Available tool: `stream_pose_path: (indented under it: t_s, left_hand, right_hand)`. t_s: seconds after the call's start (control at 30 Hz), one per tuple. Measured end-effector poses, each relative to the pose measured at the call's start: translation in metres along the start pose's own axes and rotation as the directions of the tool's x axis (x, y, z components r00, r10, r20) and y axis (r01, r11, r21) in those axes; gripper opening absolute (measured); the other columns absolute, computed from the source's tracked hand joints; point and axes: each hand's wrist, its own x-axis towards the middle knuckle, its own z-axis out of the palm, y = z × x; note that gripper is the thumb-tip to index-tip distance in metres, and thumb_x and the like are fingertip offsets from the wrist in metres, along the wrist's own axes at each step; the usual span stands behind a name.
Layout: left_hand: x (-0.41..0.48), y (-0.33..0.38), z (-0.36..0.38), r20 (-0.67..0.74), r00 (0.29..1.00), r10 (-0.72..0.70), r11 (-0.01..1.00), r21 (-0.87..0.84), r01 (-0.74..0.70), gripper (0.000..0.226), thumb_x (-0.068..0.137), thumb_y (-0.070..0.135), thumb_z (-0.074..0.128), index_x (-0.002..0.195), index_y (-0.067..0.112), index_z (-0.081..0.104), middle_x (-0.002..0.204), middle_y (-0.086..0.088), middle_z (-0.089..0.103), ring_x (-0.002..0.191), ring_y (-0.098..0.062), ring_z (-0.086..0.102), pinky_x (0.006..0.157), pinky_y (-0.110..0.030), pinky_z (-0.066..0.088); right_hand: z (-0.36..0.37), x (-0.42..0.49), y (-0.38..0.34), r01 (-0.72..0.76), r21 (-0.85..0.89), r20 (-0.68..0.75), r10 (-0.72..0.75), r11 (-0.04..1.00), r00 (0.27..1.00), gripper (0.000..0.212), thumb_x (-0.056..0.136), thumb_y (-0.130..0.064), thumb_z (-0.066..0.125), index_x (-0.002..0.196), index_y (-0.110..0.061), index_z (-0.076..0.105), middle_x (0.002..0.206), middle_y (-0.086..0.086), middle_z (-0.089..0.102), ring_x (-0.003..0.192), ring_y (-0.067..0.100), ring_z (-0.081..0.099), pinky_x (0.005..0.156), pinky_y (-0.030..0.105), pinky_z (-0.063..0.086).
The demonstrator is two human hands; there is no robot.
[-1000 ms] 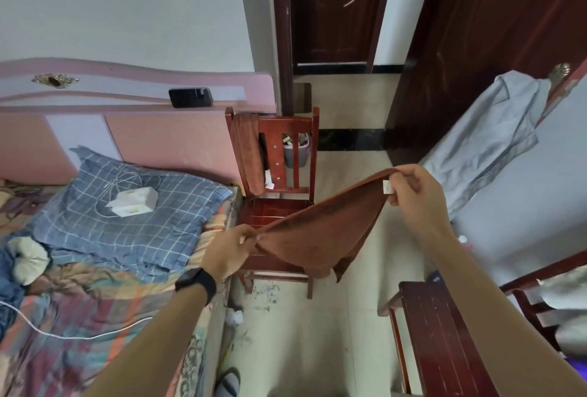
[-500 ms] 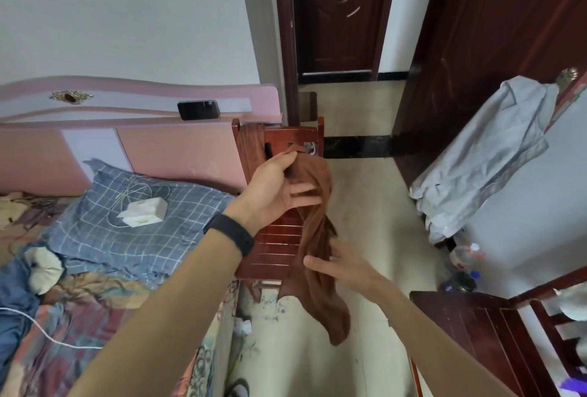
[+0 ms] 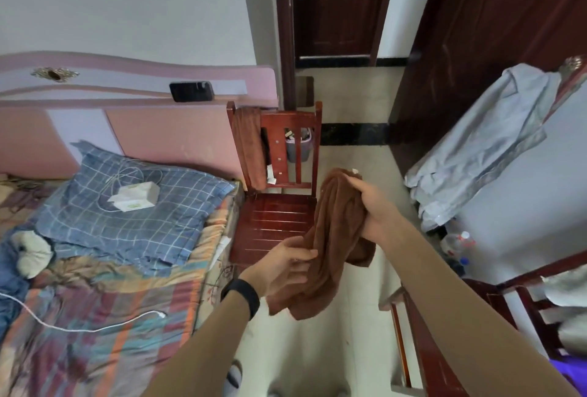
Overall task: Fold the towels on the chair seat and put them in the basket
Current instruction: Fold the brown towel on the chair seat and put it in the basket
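My left hand (image 3: 284, 266) and right hand (image 3: 373, 207) both grip bunched brown terry towel (image 3: 333, 238); red-brown wooden slatted chair (image 3: 273, 225) just beyond left hand.

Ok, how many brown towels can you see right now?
2. The held towel is bunched between the left hand and right hand; the draped towel hangs over the chair back. Others may be out of view.

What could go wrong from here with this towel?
1. The brown towel is bunched in the air between the right hand and left hand, not laid on the chair seat, so its fold may come out crooked.
2. Its loose lower end hangs over the floor and could drag.
3. The second towel draped on the chair back might be missed.
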Motion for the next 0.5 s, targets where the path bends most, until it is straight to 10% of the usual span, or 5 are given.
stream_pose_path:
  t_s: [0.23,0.5]
  left_hand:
    - [0.020,0.017,0.023,-0.163,0.964,0.213,0.977,0.062,-0.205,0.036,0.092,0.037,0.065,0.123,0.019,0.066,0.117,-0.002,0.072,0.115,-0.026,0.065,0.110,-0.050,0.041]
    - [0.021,0.067,0.042,-0.185,0.947,0.263,0.964,0.096,-0.249,0.033,0.100,0.035,0.054,0.127,0.018,0.060,0.119,-0.005,0.071,0.108,-0.022,0.068,0.103,-0.043,0.049]
  right_hand:
    - [-0.033,-0.012,-0.023,0.112,0.058,0.034,-0.114,0.992,0.993,0.043,0.093,-0.046,0.056,0.111,-0.009,0.070,0.100,0.009,0.076,0.095,0.025,0.072,0.078,0.037,0.056]
    - [-0.064,-0.007,0.053,0.041,-0.327,-0.078,-0.070,0.944,0.994,0.029,0.094,-0.036,0.068,0.106,-0.010,0.074,0.096,0.007,0.075,0.077,0.010,0.072,0.063,0.020,0.055]
